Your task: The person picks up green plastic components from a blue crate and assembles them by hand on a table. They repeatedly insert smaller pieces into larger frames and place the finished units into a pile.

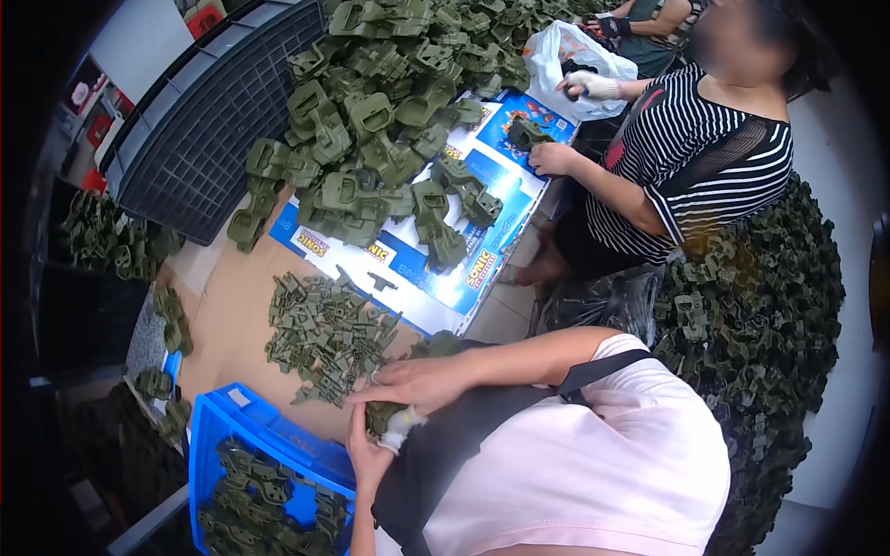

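My left hand [369, 456] comes up from the lower edge and grips an olive-green plastic part [378, 417] from below, close to my body. Across the top of the same part lies my right hand [417, 382], its fingers bent over it. A small white piece [404, 424], too unclear to name, shows at the fingers. Just beyond my hands spreads a pile of small green plastic pieces [324, 324] on the brown cardboard table cover [222, 315]. Another green part [436, 345] lies by my right wrist.
A blue bin [209, 445] of green parts stands beside my left hand. Large green moulded parts [371, 120] are heaped at the far side, near a black crate [204, 120]. A co-worker in stripes [705, 157] handles a part by a white plastic bag [556, 60]. More parts [742, 371] fill the right.
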Available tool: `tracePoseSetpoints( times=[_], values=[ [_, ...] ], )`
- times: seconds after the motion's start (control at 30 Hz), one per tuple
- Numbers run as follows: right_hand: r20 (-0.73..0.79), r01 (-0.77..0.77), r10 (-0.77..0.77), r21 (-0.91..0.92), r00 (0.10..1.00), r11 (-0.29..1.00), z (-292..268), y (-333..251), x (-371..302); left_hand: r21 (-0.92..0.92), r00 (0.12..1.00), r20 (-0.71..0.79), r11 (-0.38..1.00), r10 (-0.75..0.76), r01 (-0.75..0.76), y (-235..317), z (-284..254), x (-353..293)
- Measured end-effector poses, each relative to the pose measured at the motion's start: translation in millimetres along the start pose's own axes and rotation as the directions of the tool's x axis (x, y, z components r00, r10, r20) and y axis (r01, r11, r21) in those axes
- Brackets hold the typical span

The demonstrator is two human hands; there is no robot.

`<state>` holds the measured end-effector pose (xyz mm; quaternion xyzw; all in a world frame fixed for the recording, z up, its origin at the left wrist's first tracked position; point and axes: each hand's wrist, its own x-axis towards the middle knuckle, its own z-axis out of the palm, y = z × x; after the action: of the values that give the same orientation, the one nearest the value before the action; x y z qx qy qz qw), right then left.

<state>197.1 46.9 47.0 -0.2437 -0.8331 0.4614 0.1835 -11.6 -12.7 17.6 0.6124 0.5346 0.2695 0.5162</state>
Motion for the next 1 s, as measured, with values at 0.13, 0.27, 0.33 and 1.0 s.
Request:
tracePoseSetpoints(
  times=[0.13,0.27,0.33,1.0],
  values=[
    [0.042,0.088,-0.096,0.151,0.995,0.985,-10,22,0,0.114,0.989,0.046,0.983,0.141,-0.145,25,-4,5],
    [0.159,0.010,-0.017,0.044,0.987,0.999,-15,12,9,0.269,0.970,-0.015,0.935,0.243,-0.230,24,-4,2],
    [0.058,0.051,-0.055,0.067,0.997,0.996,-21,8,14,0.123,0.981,-0.045,0.976,0.187,-0.180,27,-17,9],
    [-0.366,0.060,0.160,0.523,0.917,0.850,-49,-10,-6,-0.267,0.984,-0.101,0.949,0.148,-0.170,59,-62,-3]
  ],
)
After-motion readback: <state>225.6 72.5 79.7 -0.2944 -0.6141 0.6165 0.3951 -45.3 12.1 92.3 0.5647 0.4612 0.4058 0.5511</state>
